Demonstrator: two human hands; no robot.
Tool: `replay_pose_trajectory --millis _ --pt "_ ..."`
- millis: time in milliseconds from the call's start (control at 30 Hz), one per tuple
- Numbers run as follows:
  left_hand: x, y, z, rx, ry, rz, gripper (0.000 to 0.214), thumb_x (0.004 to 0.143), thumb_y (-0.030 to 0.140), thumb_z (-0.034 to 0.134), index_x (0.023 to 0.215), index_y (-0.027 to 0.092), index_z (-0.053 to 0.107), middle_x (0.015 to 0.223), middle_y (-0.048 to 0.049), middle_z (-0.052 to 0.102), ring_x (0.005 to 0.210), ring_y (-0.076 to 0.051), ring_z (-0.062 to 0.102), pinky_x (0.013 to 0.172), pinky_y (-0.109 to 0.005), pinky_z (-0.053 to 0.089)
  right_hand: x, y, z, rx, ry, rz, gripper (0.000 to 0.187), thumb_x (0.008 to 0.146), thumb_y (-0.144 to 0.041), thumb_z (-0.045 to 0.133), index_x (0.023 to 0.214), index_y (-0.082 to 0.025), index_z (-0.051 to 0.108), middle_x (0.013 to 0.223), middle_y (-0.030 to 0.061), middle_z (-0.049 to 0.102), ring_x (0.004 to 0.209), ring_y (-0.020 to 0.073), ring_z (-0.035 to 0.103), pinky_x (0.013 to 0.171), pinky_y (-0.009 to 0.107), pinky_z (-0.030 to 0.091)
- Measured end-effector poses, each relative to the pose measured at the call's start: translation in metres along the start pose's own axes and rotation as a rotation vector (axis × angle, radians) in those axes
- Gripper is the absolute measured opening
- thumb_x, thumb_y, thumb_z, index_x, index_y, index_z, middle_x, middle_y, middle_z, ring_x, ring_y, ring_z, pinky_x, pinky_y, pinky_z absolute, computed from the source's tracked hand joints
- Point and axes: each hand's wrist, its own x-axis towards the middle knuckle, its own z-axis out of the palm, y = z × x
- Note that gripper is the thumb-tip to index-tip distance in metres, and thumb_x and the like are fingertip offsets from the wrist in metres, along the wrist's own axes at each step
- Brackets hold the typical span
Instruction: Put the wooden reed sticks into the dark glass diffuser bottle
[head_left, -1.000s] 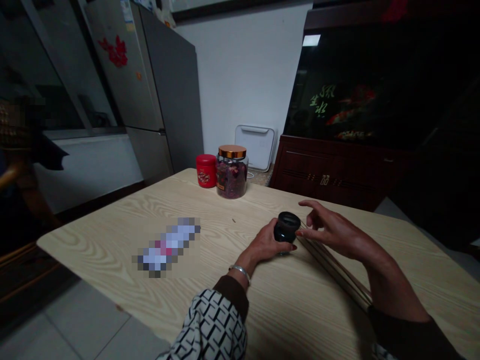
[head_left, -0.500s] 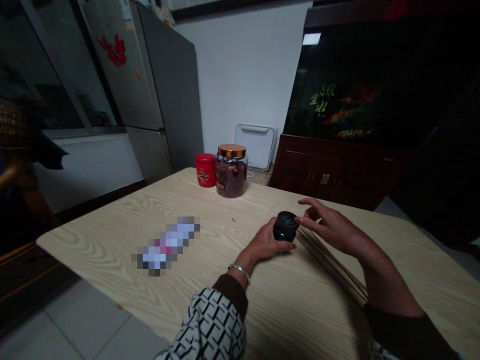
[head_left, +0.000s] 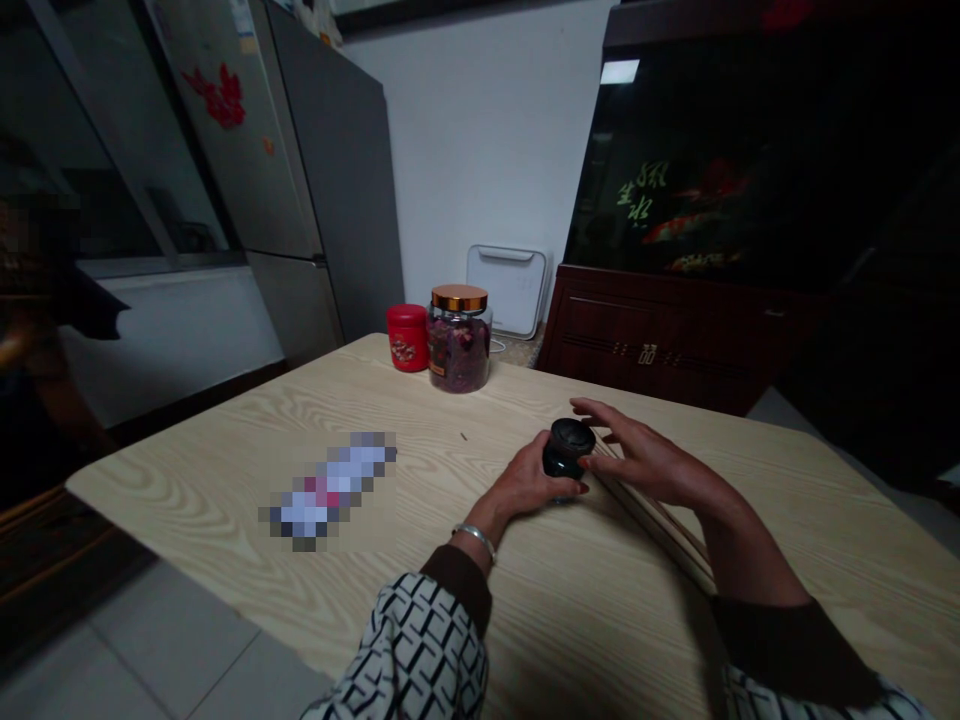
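A small dark jar (head_left: 564,455) stands on the light wooden table (head_left: 420,450). My left hand (head_left: 529,485) is wrapped around the jar's side, with a silver bracelet on the wrist. My right hand (head_left: 637,455) rests its fingers on the jar's dark lid (head_left: 572,436), thumb and fingertips closed on its rim. Under my right forearm a bundle of thin wooden sticks (head_left: 660,520) lies on the table.
A glass jar with a copper lid (head_left: 458,339) and a red tin (head_left: 407,338) stand at the table's far edge. A blurred-out flat object (head_left: 328,490) lies to the left. Behind are a grey fridge (head_left: 300,190), a white box (head_left: 507,291) and a dark cabinet (head_left: 675,340).
My right hand has come down from beside the jar's open mouth onto its top, and the lid now covers the jar. The left hand has kept its hold.
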Motion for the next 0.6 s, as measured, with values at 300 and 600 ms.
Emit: replay_pose_trajectory --millis 300,600 --pt "0.001 -0.003 0.0 -0.024 -0.021 0.021 0.075 0.062 0.031 0.088 0.128 0.016 0.055 0.117 -0.0103 0.065 0.11 -0.027 0.059 0.097 -0.041 0.047 0.008 0.007 0.012 -0.01 0.017 -0.073 0.051 0.085 -0.034 0.065 0.134 -0.023 0.055 0.134 0.0111 0.06 0.121 0.0273 0.057 0.104 0.045 0.046" --pt "0.0 -0.005 0.0 -0.02 -0.006 0.02 0.074 0.061 0.032 0.088 0.126 0.016 0.056 0.112 -0.0095 0.065 0.103 -0.025 0.06 0.091 -0.037 0.049 0.008 0.005 0.014 -0.065 0.044 -0.047 0.048 0.085 -0.036 0.065 0.129 -0.023 0.056 0.128 0.0098 0.061 0.115 0.0258 0.06 0.1 0.042 0.047"
